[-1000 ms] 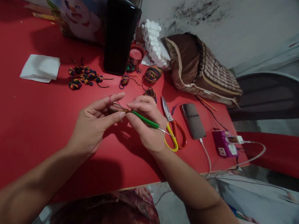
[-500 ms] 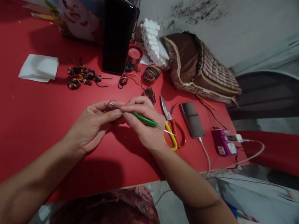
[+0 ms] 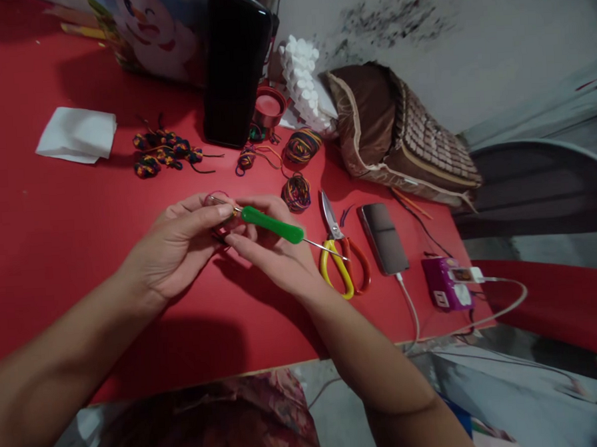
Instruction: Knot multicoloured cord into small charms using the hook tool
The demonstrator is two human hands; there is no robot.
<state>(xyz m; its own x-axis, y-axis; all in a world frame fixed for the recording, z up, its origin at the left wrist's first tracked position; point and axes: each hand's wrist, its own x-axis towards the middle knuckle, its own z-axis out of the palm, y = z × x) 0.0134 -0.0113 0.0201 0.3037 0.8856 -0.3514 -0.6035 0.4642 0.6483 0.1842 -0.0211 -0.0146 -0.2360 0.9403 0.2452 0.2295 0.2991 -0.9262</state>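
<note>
My left hand (image 3: 176,240) is closed, thumb pressed on the fingers, pinching the front shaft of a green-handled crochet hook (image 3: 273,226) and a bit of dark multicoloured yarn. A thin reddish loop of yarn (image 3: 215,194) passes over its forefinger near the hook's tip. My right hand (image 3: 280,251) lies behind and below the green handle, its fingers curled and the thumb close to a dark strand of yarn (image 3: 222,239) under the left fingers. The handle is outside the right hand's pinch; its rear metal end points at the scissors (image 3: 335,238). The work between the hands is mostly hidden.
Two yarn balls (image 3: 297,191), a small yarn bundle (image 3: 246,158) and knotted yarn pieces (image 3: 167,153) lie beyond my hands. A folded white paper (image 3: 76,134) is at left. To the right are a phone (image 3: 383,239), a purple adapter (image 3: 446,284) and a brown bag (image 3: 403,124).
My right hand has let go of the hook's handle and dropped its thumb beneath it. The left fingers now steady the hook, which has shifted slightly left.
</note>
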